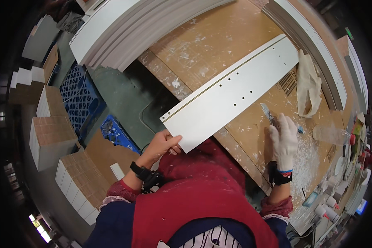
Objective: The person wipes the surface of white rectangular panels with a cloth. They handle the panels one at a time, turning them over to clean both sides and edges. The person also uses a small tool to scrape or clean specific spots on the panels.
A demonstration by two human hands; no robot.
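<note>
A long white panel [231, 97] with drilled holes and a groove along one edge lies slantwise over the workbench, its near end jutting past the bench edge. My bare left hand [165, 144] grips that near corner, thumb on top and fingers beneath. In a white knit glove, my right hand [284, 140] is over the bench to the right of the panel, fingers stretched out. Partly hidden under those fingers is a flat-bladed hand tool [267, 111], seemingly a scraper or knife; a blue piece shows on the hand's other side. I cannot see any grip on it.
Stacked white boards [107, 37] stand at the far left, and more curve along the far right [318, 41]. A cream cloth [308, 84] and a clear plastic bottle [332, 135] lie right. White dust covers the brown benchtop [194, 53]. Blue pallets [80, 97] and panel stacks stand left.
</note>
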